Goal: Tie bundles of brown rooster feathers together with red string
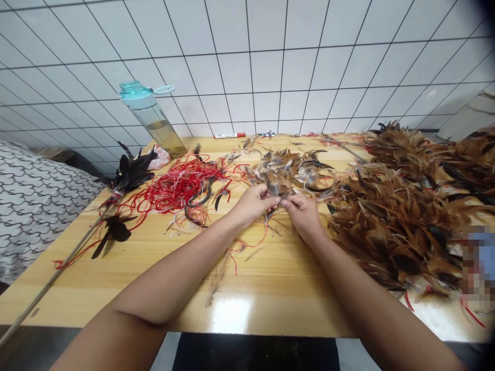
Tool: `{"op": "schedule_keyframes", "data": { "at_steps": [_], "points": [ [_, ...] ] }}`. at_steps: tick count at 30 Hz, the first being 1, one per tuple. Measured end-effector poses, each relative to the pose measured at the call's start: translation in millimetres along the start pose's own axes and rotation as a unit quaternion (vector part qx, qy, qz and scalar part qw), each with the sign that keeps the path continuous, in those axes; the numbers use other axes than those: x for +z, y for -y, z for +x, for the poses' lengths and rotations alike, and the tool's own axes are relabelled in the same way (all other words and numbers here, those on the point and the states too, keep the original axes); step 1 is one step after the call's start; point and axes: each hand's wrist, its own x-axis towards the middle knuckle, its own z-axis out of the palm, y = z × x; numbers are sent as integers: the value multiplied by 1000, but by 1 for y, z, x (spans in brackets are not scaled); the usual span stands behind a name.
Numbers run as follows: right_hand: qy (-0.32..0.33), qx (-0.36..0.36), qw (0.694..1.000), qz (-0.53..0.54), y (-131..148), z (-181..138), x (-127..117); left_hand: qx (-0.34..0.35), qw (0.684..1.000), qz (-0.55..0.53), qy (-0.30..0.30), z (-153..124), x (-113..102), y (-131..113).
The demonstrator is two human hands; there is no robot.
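My left hand and my right hand meet over the middle of the table. Both are closed, with thumbs and fingers pinching the lower ends of a small bunch of brown feathers. Just beyond the fingertips lies a loose heap of brown and dark feathers. A thin red string trails over the wood below my hands; whether it is tied to the bunch I cannot tell. Left of my left hand spreads a tangled pile of red string.
Large brown feather bundles cover the table's right side. On the left lies a stick with black feathers at its tip. A water bottle stands at the back left. A red-capped marker lies by the tiled wall.
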Motion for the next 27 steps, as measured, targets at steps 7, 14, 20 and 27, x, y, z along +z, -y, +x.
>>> {"op": "schedule_keyframes", "data": {
  "at_steps": [7, 14, 20, 27],
  "points": [
    [36, -5, 999, 5, 2, 0, -2, 24, 999, 24, 9, 7, -5, 10],
    [63, -21, 998, -20, 0, 2, -4, 17, 997, 3, 75, 3, -7, 1],
    [66, -33, 997, -19, 1, 1, -3, 18, 998, -19, 62, 0, -6, -4],
    [74, -28, 997, -21, 2, 1, -1, 64, 997, 33, 29, 7, -8, 7]
  ]
}}
